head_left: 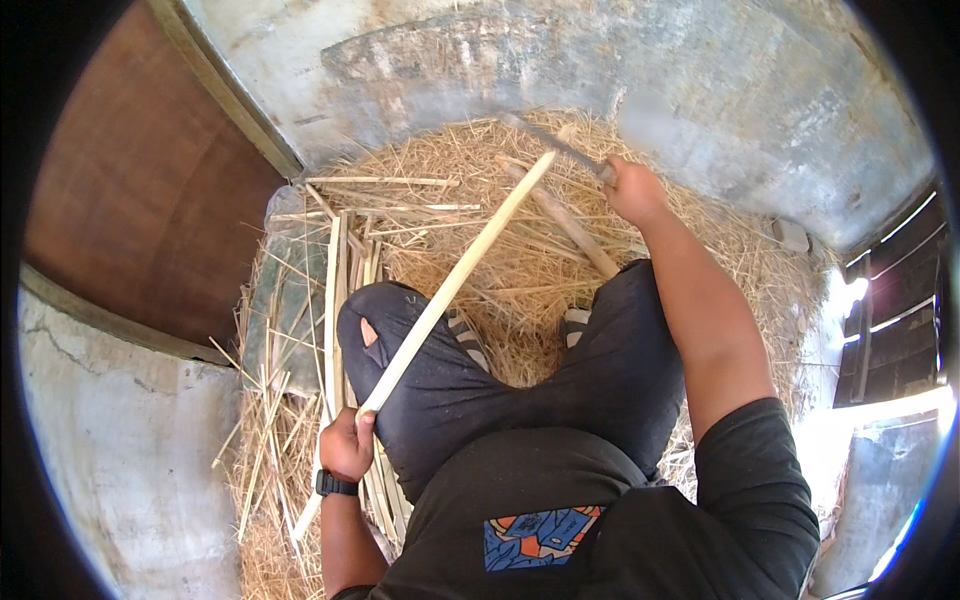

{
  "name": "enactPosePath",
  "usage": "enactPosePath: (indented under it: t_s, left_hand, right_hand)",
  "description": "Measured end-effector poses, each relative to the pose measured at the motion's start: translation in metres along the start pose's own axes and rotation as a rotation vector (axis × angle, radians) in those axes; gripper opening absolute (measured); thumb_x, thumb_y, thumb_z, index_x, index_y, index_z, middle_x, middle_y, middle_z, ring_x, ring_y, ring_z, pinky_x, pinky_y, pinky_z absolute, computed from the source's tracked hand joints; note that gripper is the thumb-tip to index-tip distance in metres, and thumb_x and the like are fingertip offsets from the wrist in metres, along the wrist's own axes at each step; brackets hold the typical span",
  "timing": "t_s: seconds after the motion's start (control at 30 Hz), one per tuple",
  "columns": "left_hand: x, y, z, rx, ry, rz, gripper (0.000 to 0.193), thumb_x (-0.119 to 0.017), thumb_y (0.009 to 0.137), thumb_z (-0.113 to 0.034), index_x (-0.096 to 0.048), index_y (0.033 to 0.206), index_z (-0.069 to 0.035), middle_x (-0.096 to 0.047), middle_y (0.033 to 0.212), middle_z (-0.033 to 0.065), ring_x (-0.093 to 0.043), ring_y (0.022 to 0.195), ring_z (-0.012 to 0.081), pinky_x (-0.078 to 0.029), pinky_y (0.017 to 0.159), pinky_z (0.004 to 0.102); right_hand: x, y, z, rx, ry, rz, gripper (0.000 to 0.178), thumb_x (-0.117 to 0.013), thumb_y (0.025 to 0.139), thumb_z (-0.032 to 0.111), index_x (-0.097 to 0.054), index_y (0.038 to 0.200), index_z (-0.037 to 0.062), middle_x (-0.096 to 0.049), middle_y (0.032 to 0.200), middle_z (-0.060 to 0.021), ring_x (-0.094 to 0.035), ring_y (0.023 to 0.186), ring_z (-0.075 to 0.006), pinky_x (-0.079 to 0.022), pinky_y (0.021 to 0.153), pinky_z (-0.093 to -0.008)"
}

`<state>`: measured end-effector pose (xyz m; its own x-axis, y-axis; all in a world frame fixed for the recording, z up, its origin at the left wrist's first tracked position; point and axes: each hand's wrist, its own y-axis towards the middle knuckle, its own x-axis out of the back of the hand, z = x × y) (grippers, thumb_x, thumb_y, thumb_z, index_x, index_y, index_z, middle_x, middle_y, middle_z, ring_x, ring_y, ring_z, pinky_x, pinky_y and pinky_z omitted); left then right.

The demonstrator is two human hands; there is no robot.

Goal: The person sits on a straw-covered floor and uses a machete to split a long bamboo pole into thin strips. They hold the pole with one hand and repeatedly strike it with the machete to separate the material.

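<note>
My left hand (347, 446) grips a long, pale split-bamboo strip (462, 270) near its lower end, beside my left thigh. The strip slants up and to the right across my left knee, and its far end is over the straw. My right hand (635, 190) is closed around the handle of a long-bladed knife (560, 146). The blade points up and to the left and lies by the strip's far end; whether it touches the strip I cannot tell. Under that far end a rounded wooden piece (565, 220) rests on the straw, slanting down toward my right knee.
Split strips (335, 300) lie in a bundle left of my left leg, with thinner slivers scattered around. Straw and shavings (440, 150) cover the floor. A weathered wall (480, 60) curves behind, and a brown panel (150, 190) stands at left. A small block (790, 235) sits at right.
</note>
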<state>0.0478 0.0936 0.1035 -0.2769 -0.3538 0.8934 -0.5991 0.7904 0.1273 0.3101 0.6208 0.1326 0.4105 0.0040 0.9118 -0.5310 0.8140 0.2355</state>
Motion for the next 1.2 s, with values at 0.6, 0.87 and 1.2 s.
enactPosePath:
  t_s: [0.6, 0.87, 1.2]
  left_hand:
    - [0.006, 0.001, 0.001, 0.012, -0.060, 0.063, 0.041, -0.060, 0.102, -0.037, -0.061, 0.083, -0.002, -0.062, 0.066, 0.0215, -0.063, 0.062, 0.0436, -0.048, 0.056, 0.0468]
    - [0.004, 0.001, -0.002, 0.023, -0.090, 0.053, 0.040, -0.061, 0.102, -0.037, -0.061, 0.084, -0.001, -0.061, 0.065, 0.0211, -0.062, 0.060, 0.0421, -0.047, 0.055, 0.0457]
    - [0.000, 0.001, -0.001, 0.040, -0.156, 0.068, 0.041, -0.061, 0.102, -0.038, -0.062, 0.084, -0.001, -0.060, 0.061, 0.0189, -0.062, 0.055, 0.0390, -0.046, 0.053, 0.0436]
  right_hand:
    - [0.002, -0.001, 0.007, -0.059, -0.008, 0.050, 0.028, -0.067, 0.090, 0.015, -0.065, 0.118, 0.0119, -0.072, 0.099, -0.0165, -0.070, 0.094, -0.0347, -0.058, 0.081, -0.0461]
    - [0.013, -0.003, 0.022, 0.302, -0.096, 0.074, 0.030, -0.068, 0.087, 0.012, -0.065, 0.117, 0.0126, -0.072, 0.099, -0.0147, -0.071, 0.094, -0.0342, -0.058, 0.081, -0.0471]
    - [0.010, -0.004, 0.012, 0.208, -0.090, -0.073, 0.021, -0.068, 0.087, 0.011, -0.065, 0.107, 0.0128, -0.072, 0.093, -0.0131, -0.071, 0.087, -0.0312, -0.058, 0.073, -0.0448]
